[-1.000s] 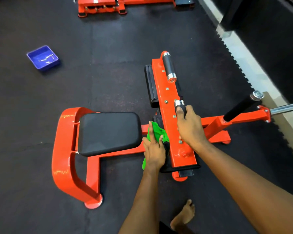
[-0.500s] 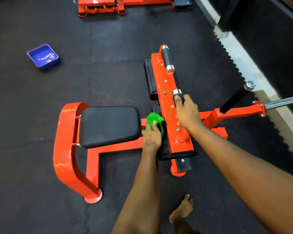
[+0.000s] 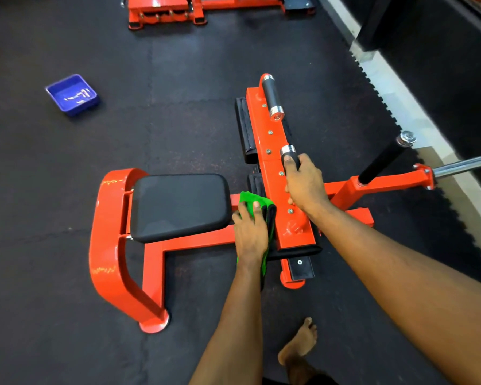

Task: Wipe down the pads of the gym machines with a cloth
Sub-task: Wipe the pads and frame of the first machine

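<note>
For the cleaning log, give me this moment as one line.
left hand: presses green cloth against black pad | right hand: grips handle

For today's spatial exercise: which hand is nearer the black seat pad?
Left. The left hand presses the cloth beside the seat pad; the right hand grips a handle farther away.

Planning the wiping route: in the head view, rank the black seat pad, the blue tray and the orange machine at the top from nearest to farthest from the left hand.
1. Seat pad: right beside the left hand, on its left.
2. Blue tray: on the floor, far upper left.
3. Second orange machine: at the top edge, farthest.
</note>
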The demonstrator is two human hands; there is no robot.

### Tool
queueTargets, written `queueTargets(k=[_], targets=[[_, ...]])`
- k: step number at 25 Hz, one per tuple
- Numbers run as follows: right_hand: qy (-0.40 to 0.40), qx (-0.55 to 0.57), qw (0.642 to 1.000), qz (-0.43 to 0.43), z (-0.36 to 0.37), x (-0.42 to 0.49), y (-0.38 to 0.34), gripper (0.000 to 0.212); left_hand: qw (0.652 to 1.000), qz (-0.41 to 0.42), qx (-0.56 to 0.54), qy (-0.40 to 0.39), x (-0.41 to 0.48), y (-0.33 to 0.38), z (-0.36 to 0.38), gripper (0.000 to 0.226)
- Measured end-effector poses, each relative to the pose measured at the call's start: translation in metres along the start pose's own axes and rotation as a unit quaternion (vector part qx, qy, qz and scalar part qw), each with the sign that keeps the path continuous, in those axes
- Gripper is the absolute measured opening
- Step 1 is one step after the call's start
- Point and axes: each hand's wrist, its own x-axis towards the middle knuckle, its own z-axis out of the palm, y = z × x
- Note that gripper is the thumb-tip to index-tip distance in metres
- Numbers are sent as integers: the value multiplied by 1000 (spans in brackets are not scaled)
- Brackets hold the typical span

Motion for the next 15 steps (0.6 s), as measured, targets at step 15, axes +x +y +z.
queueTargets(k=[15], targets=[[29, -29, 999, -19, 11, 11, 15, 44, 997, -24, 70, 8, 105, 48, 9, 64]])
